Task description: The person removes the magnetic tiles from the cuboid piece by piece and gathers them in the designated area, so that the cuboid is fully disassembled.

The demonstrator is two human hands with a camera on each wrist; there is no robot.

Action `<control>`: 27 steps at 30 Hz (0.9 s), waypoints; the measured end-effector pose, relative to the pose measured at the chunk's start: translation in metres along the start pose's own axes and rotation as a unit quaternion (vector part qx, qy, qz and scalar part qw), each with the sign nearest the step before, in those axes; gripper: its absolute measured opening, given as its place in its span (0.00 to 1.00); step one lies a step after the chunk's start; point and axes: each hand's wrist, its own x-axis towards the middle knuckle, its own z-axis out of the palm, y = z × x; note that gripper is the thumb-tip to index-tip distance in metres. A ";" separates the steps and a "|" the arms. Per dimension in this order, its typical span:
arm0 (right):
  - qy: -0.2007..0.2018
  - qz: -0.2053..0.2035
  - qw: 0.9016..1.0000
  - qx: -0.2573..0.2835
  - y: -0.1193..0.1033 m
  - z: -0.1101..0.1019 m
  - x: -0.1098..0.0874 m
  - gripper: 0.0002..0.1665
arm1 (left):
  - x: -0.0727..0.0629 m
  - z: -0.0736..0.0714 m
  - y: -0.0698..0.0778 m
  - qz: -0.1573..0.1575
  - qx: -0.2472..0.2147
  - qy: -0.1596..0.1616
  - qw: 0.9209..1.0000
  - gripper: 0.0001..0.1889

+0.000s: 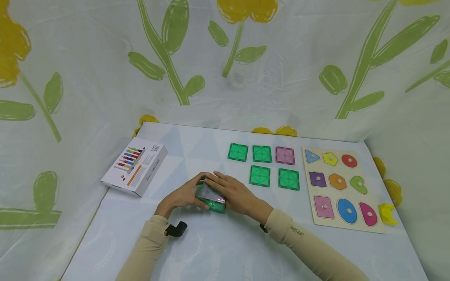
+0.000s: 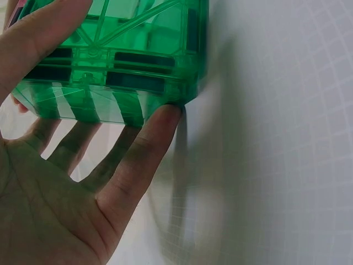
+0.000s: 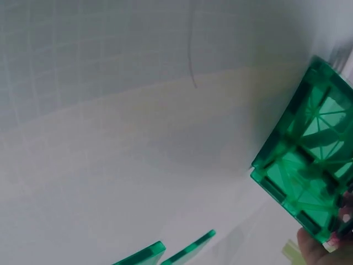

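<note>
Both hands are at a small box of translucent green magnetic tiles (image 1: 215, 206) with a pink tile (image 1: 212, 194) on its upper side. My left hand (image 1: 184, 195) grips the box from the left, its thumb on one green face in the left wrist view and its fingers (image 2: 138, 160) along another side. From the right, my right hand (image 1: 237, 195) holds the box, fingers lying over the pink tile and far edge; its thumb is hidden in the head view. The right wrist view shows a green wall (image 3: 300, 182) of the box and a fingertip (image 3: 310, 248) against its corner.
Beyond my right hand lie several flat green tiles (image 1: 260, 175) and one pink tile (image 1: 285, 155). To the right are a wooden shape puzzle board (image 1: 328, 199) and a yellow piece (image 1: 386, 214). A white picture box (image 1: 135, 166) sits at the table's left edge.
</note>
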 end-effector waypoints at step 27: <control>0.006 -0.013 1.000 0.009 0.002 0.007 -0.003 0.42 | 0.000 0.000 -0.002 -0.009 0.006 0.003 1.000 0.58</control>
